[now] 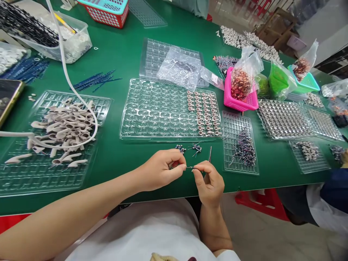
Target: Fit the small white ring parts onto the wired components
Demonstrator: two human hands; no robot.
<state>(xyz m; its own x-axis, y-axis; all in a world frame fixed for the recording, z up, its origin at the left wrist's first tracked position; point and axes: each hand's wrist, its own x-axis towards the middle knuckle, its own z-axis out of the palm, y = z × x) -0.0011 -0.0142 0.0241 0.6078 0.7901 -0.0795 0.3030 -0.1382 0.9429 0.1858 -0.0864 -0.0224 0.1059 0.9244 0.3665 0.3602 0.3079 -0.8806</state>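
Observation:
Fingertips of my left hand pinch one end of a thin wired part. The thumb and index finger of my right hand pinch its other end, so it stretches between both hands near the table's front edge. A slim metal tool, like the tip of tweezers, sticks up behind my right fingers; how it is held is hidden. Just beyond the hands lie small clusters of wired parts. Past them, a clear compartment tray holds rows of small beige pieces at its right side.
On the left, beige curved shells are heaped on a tray, crossed by a white cable. A tray of wired parts lies to the right, below a pink basket of bagged copper-coloured pieces. Another person's sleeve shows far right.

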